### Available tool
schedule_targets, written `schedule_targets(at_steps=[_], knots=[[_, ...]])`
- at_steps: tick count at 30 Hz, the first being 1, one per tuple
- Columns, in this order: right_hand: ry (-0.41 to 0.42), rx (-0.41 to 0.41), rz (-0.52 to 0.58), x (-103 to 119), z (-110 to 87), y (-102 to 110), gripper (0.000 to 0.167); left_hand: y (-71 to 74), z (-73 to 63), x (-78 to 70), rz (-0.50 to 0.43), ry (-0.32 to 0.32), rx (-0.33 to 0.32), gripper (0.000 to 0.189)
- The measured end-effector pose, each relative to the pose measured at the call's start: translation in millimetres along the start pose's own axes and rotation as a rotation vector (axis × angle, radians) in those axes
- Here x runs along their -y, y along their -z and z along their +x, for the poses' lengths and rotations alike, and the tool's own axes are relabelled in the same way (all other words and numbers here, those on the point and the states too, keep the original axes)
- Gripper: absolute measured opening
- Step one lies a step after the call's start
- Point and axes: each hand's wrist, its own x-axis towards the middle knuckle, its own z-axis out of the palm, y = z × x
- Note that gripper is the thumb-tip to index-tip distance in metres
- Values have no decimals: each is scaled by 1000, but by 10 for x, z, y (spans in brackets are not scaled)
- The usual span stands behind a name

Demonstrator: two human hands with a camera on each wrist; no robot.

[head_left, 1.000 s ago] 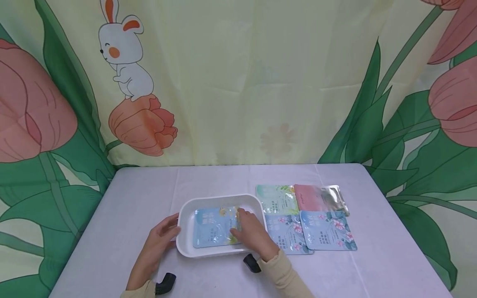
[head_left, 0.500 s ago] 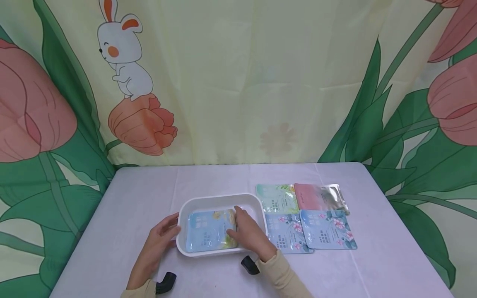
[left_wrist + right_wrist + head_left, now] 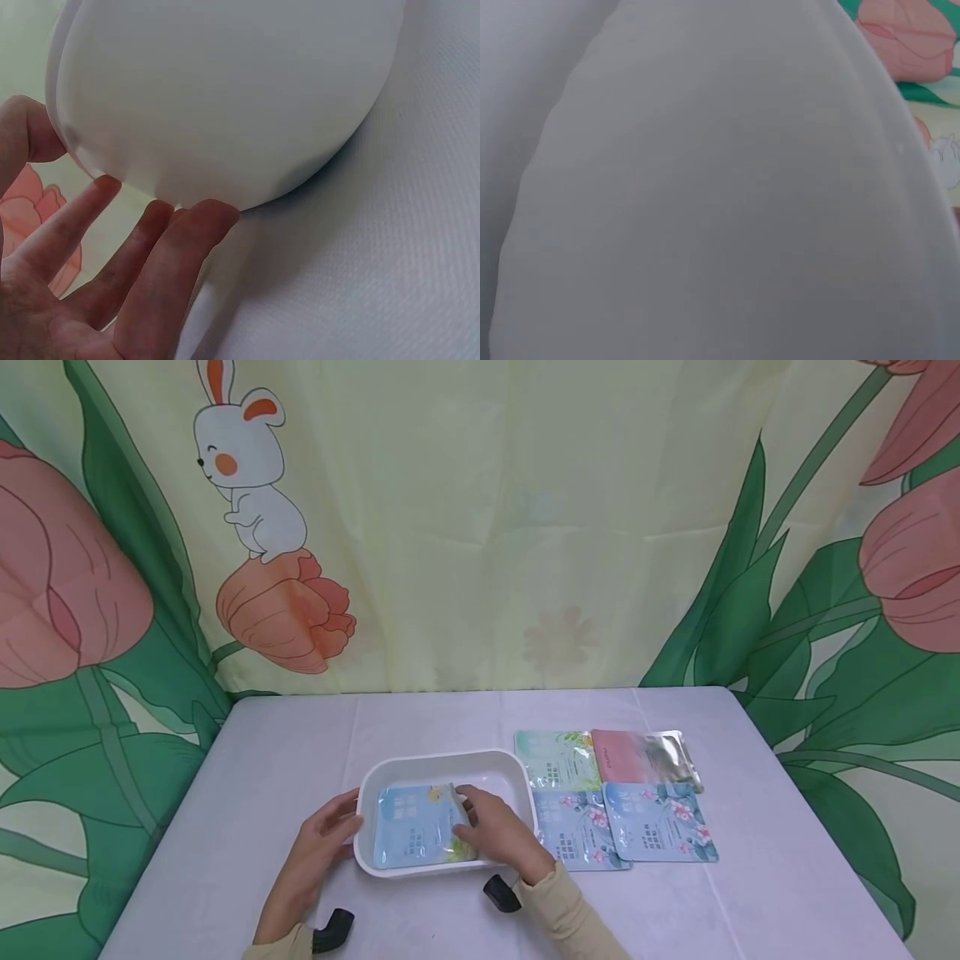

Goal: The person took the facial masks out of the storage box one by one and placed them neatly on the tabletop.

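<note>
My left hand (image 3: 318, 852) holds the left end of the white tray (image 3: 442, 757), its thumb at the rim and its fingertips against the outer wall. In the left wrist view the fingers (image 3: 172, 270) touch the tray's underside curve. Inside the tray lies a light-blue sheet mask packet (image 3: 412, 827) with a yellow flower print. My right hand (image 3: 498, 831) reaches over the tray's right side and pinches the packet's right edge, whose upper corner looks bent. The fingers hide part of that edge. The right wrist view shows only the tray's outer wall (image 3: 727, 187).
Right of the tray lie a green packet (image 3: 555, 760), a pink and silver packet (image 3: 645, 760) and two blue flowered packets (image 3: 660, 822), (image 3: 581, 827). A white cloth covers the table (image 3: 427, 722). A printed curtain (image 3: 480, 527) hangs behind it.
The blue packet has slid left and slightly nearer within the tray, together with my right hand. The right fingers have since shifted further left along it. My left hand stays at the tray.
</note>
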Motion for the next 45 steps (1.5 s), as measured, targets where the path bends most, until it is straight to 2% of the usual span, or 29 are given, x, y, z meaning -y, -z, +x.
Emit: schedule_targets(at_steps=[4,11,22,31,45], knots=[[30,-16,41,-23,8,1,51,2,0,-15,1,-3,3,56],[29,-50,86,-15,-5,31,48,3,-3,-18,-3,3,1,57],[115,-72,143,19,-97,147,43,5,2,5,6,-3,5,59],[93,-87,193,12,-178,256,44,1,-1,13,4,-13,0,58],[136,-108,212,-62,-285,438,44,5,-26,3,4,-17,1,57]])
